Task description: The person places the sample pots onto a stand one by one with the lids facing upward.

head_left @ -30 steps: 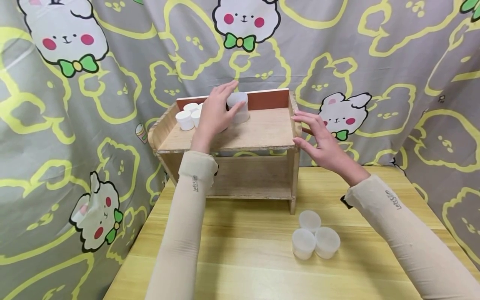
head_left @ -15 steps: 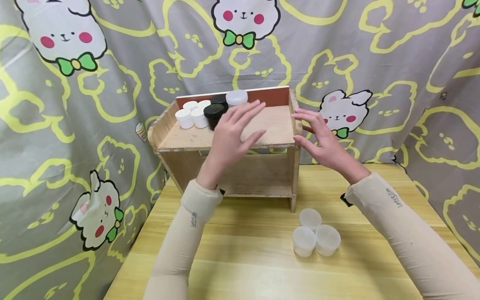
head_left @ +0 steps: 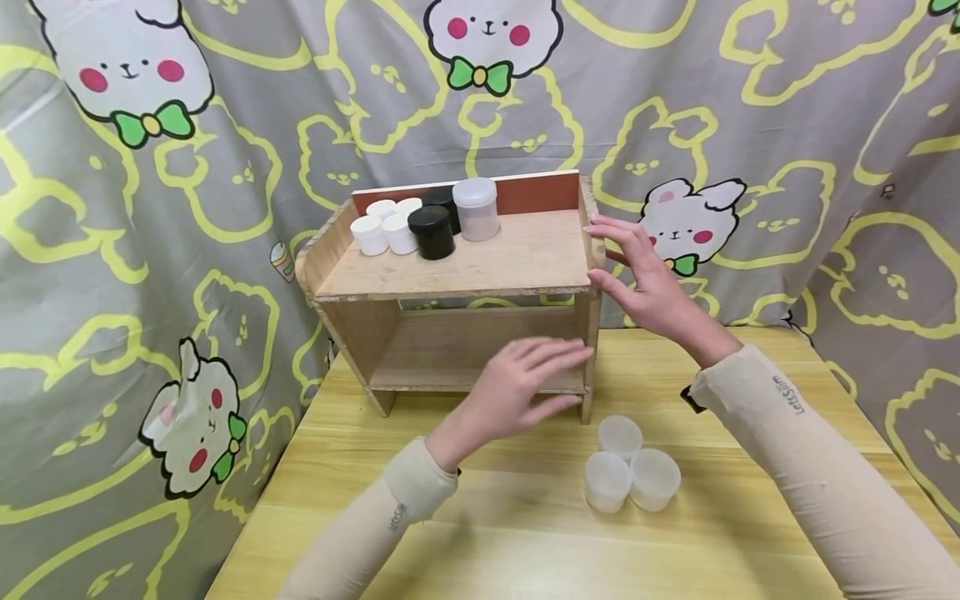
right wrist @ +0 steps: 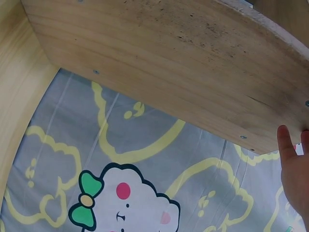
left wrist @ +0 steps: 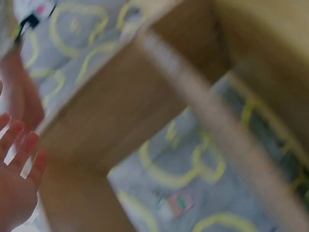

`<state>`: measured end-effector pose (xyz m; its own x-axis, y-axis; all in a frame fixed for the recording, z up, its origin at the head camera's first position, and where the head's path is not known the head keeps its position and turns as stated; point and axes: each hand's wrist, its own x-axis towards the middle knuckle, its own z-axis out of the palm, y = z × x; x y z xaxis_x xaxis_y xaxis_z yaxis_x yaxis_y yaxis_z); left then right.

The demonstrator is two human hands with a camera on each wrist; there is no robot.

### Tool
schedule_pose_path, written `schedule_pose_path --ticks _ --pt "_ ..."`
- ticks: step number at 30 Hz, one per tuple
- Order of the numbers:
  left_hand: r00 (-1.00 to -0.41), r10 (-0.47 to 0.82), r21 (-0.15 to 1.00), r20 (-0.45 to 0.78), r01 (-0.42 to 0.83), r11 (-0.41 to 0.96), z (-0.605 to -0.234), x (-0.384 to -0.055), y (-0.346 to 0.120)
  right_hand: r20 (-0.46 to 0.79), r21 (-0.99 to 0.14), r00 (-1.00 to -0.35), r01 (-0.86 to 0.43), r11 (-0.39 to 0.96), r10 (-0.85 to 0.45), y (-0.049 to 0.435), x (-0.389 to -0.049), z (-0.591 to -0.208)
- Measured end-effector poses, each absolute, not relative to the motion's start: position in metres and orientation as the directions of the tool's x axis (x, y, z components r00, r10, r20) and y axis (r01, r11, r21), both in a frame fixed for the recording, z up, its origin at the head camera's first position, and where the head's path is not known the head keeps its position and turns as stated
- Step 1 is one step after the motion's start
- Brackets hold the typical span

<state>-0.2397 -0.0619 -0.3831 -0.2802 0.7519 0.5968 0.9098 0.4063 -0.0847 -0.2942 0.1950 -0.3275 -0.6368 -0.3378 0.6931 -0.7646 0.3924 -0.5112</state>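
Note:
A small wooden shelf [head_left: 480, 279] stands on the table. On its top board, a translucent jar [head_left: 477, 212] is upright beside a black jar [head_left: 432, 235], with a second black jar behind. Several white jars [head_left: 371, 236] fill the left end. My left hand [head_left: 510, 392] is in the air before the lower shelf, fingers extended, holding nothing. The left wrist view is blurred, with part of that hand [left wrist: 19, 179] at its left edge. My right hand [head_left: 652, 287] touches the shelf's right side panel [right wrist: 193, 63] with its fingertips. Three translucent jars [head_left: 619, 475] stand clustered on the table, front right.
The yellow wood-grain table [head_left: 510, 550] carries the shelf toward its back. A patterned grey curtain [head_left: 690, 125] hangs close behind and along both sides. The lower shelf board [head_left: 442, 358] lies beneath the top one.
My left hand has left the translucent jar on the top board and moved down and right toward the table. The right hand keeps its place at the side panel.

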Motion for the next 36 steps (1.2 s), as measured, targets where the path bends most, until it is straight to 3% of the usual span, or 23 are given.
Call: schedule_pose_path --ticks 7,16,36 --pt "-0.309 0.865 -0.009 0.396 0.940 0.340 -0.434 -0.227 -0.047 0.689 -0.513 -0.642 -0.760 0.399 -0.337 0.195 -0.294 -0.328" --pt "-0.362 0.928 0.052 0.085 0.932 0.359 -0.473 -0.213 -0.032 0.689 -0.518 -0.642 -0.761 0.390 -0.336 0.193 -0.294 -0.328" --pt "-0.352 0.936 0.133 0.025 0.929 0.346 -0.486 -0.212 -0.020 0.685 -0.521 -0.650 -0.753 0.401 -0.330 0.194 -0.293 -0.327"
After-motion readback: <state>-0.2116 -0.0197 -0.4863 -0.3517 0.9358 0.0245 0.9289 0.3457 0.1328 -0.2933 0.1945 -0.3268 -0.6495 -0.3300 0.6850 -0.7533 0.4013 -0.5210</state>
